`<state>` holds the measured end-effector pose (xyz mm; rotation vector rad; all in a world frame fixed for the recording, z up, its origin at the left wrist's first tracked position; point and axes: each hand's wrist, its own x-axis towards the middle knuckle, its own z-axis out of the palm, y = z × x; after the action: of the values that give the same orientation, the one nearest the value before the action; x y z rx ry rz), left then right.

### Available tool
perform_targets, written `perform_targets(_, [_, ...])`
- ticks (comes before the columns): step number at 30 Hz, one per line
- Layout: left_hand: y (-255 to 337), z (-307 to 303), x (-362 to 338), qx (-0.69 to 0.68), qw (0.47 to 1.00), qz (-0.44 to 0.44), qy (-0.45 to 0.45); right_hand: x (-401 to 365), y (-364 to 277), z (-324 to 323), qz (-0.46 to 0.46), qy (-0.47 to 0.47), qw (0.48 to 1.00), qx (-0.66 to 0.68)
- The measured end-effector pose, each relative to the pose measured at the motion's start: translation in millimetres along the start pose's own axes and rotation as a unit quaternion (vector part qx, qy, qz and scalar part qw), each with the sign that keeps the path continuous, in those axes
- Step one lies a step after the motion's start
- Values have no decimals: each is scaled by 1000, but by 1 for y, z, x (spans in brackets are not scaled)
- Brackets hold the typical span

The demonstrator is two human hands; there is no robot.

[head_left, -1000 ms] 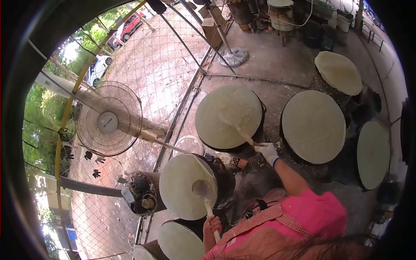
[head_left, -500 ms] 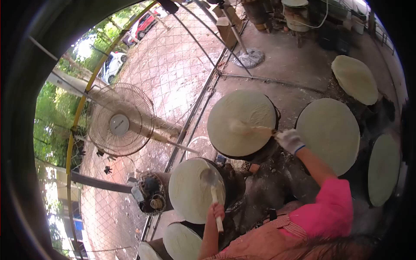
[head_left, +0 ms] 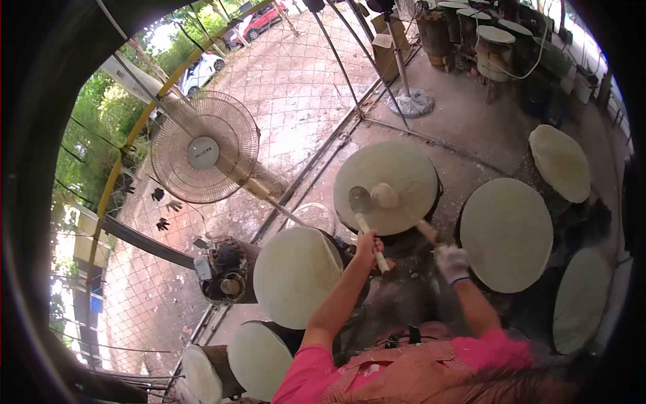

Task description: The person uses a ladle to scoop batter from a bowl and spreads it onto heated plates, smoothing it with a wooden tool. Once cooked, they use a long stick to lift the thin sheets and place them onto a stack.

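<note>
My bare left hand [head_left: 367,246] is closed around the wooden handle of a round-headed metal spatula [head_left: 360,199]. Its head is over the left part of a round griddle covered with a pale flatbread [head_left: 404,158]. Beside the spatula head, a rounded pale lump of dough [head_left: 385,196] sits on that sheet. My right hand [head_left: 452,262], in a white glove, is closed on a wooden scraper [head_left: 426,231], blurred by motion, at the griddle's near right edge. Another flatbread-covered griddle [head_left: 296,277] lies left of my left forearm.
More pale rounds lie on griddles to the right [head_left: 507,236] and lower left [head_left: 259,360]. A standing fan [head_left: 204,152] is at left by a wire fence. A small stove-like container [head_left: 225,269] stands left of the near griddle. Drums [head_left: 495,50] stand at the back.
My left hand has moved with the spatula from the near-left griddle to the middle griddle. My right hand has drawn the scraper back toward me. The view has shifted.
</note>
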<state>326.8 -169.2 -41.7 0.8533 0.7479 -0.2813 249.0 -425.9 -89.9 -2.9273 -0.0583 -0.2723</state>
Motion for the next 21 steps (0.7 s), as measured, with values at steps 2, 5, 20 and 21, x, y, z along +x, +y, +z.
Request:
perform_targets(2, [-20, 9, 16, -11, 1000, -13, -19, -14, -24, 10, -22, 63, 992, 112])
perform_targets(5, [2, -48, 7, -370, 768, -404, -332, -23, -40, -23, -19, 108, 982, 156])
perform_targets(20, [-75, -131, -185, -473, 803, -287, -223, -65, -53, -57, -35, -142, 909, 390])
perform_targets(21, [-88, -132, -196, -412, 863, -206, -209, -64, -55, -60, -23, -156, 888, 432])
